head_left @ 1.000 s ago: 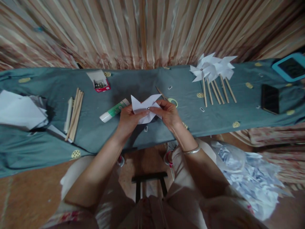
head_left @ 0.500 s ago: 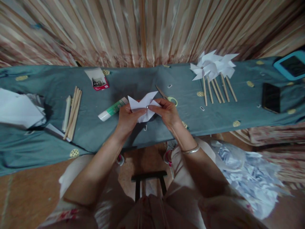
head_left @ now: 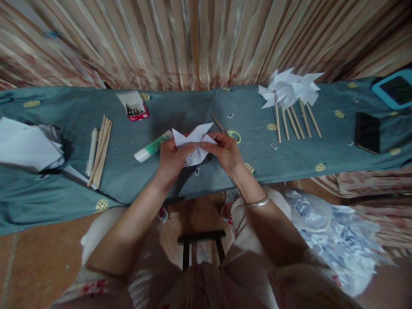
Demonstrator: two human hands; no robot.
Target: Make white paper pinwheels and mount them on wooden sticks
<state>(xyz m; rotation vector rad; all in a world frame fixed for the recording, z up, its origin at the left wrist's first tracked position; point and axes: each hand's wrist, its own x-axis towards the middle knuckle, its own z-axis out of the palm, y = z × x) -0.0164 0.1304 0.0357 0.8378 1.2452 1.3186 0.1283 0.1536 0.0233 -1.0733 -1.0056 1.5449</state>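
Observation:
Between my two hands is a white paper pinwheel [head_left: 195,136], its blades spread, held above the table's near half. My left hand [head_left: 173,158] grips it from the left, thumb pressed near the centre. From the right, my right hand [head_left: 227,153] pinches it, its thumb also at the centre, where a small shiny pin head shows. The fingers behind the paper are hidden. A green and white glue stick [head_left: 153,146] lies just left of my left hand. Scissors [head_left: 232,134] with pale green handles rest beyond my right hand.
On the cloth-covered table [head_left: 180,107] are an open red box [head_left: 137,112] of small metal pieces, wooden sticks [head_left: 101,150] and white paper sheets [head_left: 27,143]. Finished-looking pinwheels on sticks [head_left: 286,90], a black phone [head_left: 367,132] and a blue-framed device [head_left: 394,89] lie right. A bag of paper scraps [head_left: 341,240] sits below.
Both hands stay in nearly the same place on the pinwheel. The thumbs have shifted slightly at its centre. The view has moved very slightly.

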